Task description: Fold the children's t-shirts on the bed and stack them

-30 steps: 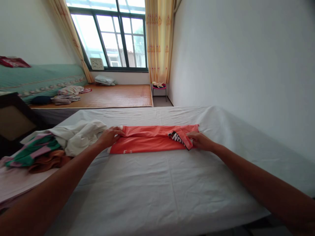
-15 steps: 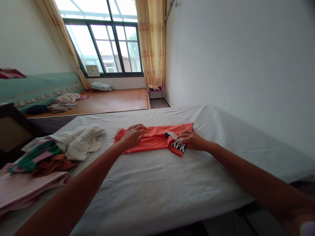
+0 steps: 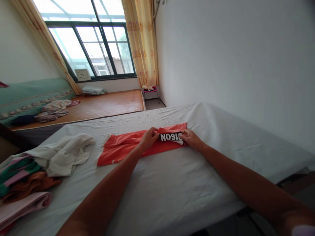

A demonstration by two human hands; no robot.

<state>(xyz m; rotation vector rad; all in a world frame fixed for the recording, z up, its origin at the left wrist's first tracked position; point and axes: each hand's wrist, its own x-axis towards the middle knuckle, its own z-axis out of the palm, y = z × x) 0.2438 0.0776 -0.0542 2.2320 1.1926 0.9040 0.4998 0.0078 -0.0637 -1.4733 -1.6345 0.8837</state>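
A coral-orange shirt (image 3: 123,147) lies folded into a long strip across the white-covered bed. On its right part a sleeve with a black band and white letters (image 3: 169,136) lies flat over the body. My left hand (image 3: 149,137) pinches the left end of this sleeve between thumb and fingers. At the other end, my right hand (image 3: 192,139) has its thumb and fingers closed on the band's edge, covering the last letter. A little white lining shows below the band.
To the left lies a heap of clothes: a cream garment (image 3: 66,154), a green and pink one (image 3: 22,170), a rust-brown one (image 3: 36,186) and a folded pink one (image 3: 23,209). The white sheet (image 3: 157,193) covers the bed, which meets a wall (image 3: 221,59) at right.
My left hand has moved right from the shirt's left part to the sleeve. The sleeve, bunched and angled before, now lies straightened with its letters showing. The view has shifted slightly right.
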